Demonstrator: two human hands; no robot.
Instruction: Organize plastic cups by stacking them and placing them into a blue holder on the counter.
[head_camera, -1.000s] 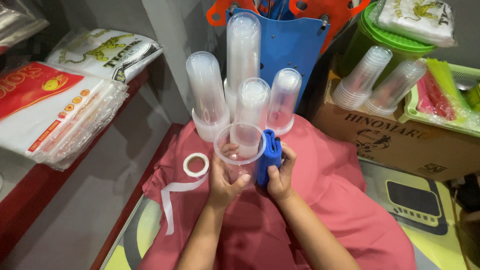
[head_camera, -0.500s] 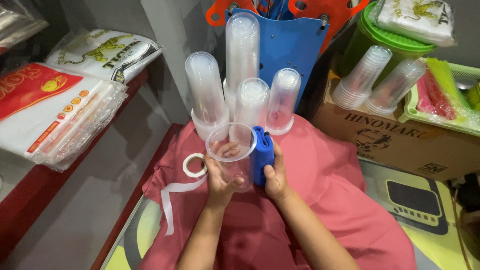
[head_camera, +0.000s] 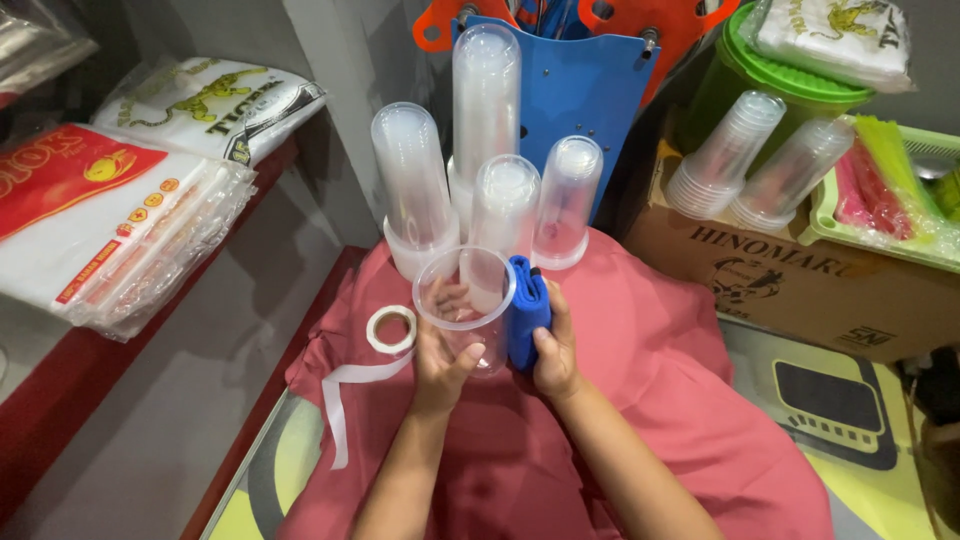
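Left hand (head_camera: 440, 362) wraps one clear cup (head_camera: 465, 305) at frame centre, thumb on its wall; mouth up toward camera, long axis near vertical; right hand (head_camera: 553, 352) pinches one blue cloth (head_camera: 526, 312) against it; four cup stacks (head_camera: 485, 160) upright behind; one tape roll (head_camera: 390, 329) left.

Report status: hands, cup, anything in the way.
Left hand holds clear cup. Right hand holds blue cloth against it. Tape roll beside, cup stacks behind.

Left hand (head_camera: 440, 365) holds clear cup (head_camera: 465, 305) (upright); right hand (head_camera: 555, 350) grips blue cloth (head_camera: 525, 315).
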